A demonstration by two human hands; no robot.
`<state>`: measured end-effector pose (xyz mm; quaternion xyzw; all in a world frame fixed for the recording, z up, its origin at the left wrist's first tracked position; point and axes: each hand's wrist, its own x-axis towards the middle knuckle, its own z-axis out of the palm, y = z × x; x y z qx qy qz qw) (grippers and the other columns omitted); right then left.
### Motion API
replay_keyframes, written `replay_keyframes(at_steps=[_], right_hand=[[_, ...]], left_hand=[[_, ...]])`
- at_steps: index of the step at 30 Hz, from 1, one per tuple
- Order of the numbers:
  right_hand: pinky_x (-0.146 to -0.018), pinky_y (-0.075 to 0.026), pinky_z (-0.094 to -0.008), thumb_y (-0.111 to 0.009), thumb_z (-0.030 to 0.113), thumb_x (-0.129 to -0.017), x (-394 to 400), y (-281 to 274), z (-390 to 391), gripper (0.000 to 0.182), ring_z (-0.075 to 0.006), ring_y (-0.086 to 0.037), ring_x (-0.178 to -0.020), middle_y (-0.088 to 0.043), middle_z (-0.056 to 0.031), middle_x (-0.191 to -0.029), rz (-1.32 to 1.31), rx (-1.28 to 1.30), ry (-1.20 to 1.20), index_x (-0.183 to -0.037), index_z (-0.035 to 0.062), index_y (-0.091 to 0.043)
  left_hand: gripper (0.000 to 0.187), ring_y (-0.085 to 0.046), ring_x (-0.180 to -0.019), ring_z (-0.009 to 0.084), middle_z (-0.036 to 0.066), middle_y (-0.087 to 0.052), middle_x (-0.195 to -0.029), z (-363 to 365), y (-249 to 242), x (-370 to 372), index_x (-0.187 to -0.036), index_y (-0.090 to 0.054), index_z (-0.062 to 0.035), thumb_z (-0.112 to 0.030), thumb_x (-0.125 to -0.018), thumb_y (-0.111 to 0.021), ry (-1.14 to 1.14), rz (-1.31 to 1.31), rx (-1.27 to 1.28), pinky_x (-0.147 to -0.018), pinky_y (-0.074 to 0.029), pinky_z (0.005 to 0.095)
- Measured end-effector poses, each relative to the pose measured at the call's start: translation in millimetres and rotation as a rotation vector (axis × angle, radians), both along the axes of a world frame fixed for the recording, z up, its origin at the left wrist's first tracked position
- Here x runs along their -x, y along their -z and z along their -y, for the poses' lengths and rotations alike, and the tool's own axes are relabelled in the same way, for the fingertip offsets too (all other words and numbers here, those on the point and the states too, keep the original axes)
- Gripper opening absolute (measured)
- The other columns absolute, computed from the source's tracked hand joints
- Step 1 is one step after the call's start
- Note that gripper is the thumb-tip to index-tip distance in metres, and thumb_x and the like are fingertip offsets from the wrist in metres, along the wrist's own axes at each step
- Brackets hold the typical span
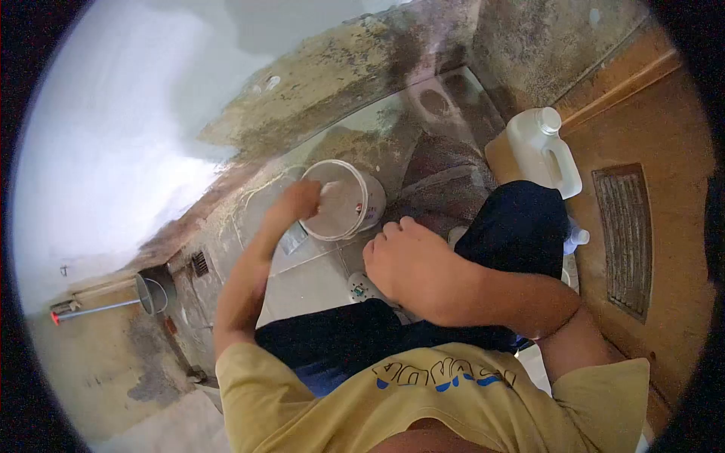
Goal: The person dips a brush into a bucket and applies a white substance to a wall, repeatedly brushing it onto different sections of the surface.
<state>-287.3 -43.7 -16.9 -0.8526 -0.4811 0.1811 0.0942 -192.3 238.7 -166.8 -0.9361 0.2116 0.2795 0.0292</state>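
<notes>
A white bucket (pixel 372 202) stands on the tiled floor, its open mouth showing a pale interior. Over the bucket's left rim is my left hand (pixel 303 201), its fingers closed; a pale, blurred thing shows beside them, too indistinct to name. My right hand (pixel 411 264) is to the right of the bucket and nearer to me, apart from it. Its fingers are curled downward, and whatever they may hold is hidden beneath them.
A translucent jug (pixel 529 155) with a white cap stands at the right near a vented wooden door (pixel 604 143). Dark mesh cloth (pixel 442 177) lies beyond the bucket. A dark pail (pixel 153 293) is at the far left by a stained wall. My shoe (pixel 362 287) is below the bucket.
</notes>
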Motion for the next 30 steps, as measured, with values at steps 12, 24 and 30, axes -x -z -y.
replay_keyframes(at_steps=[12,24,30], right_hand=[[-0.075,-0.043,-0.0344,-0.060,0.011,-0.072,-15,11,-6,0.014,-0.0236,-0.060,-0.084,-0.064,-0.0097,-0.082,-0.132,-0.046,-0.071,-0.083,0.0027,-0.065],[-0.075,-0.044,-0.0329,-0.059,0.012,-0.075,-34,0,33,0.020,-0.0227,-0.060,-0.085,-0.063,-0.0100,-0.084,-0.069,-0.092,0.086,-0.091,0.0014,-0.061],[-0.076,-0.045,-0.0321,-0.058,0.012,-0.076,-48,5,30,0.023,-0.0220,-0.060,-0.089,-0.064,-0.0106,-0.088,-0.118,-0.113,0.106,-0.096,-0.0003,-0.060]], left_hand=[[0.039,-0.061,-0.070,0.0393,0.022,-0.062,-0.071,134,-75,-71,-0.081,-0.064,0.0022,-0.031,-0.092,-0.048,-0.561,0.291,0.618,-0.065,-0.046,0.0425],[0.027,-0.057,-0.084,0.0455,0.027,-0.061,-0.088,280,35,-188,-0.095,-0.059,0.0070,-0.018,-0.085,-0.055,-0.593,0.720,1.094,-0.076,-0.042,0.0520],[0.024,-0.058,-0.076,0.0437,0.027,-0.061,-0.090,283,110,-177,-0.098,-0.056,0.0067,-0.012,-0.082,-0.053,-0.919,0.578,1.169,-0.066,-0.043,0.0501]])
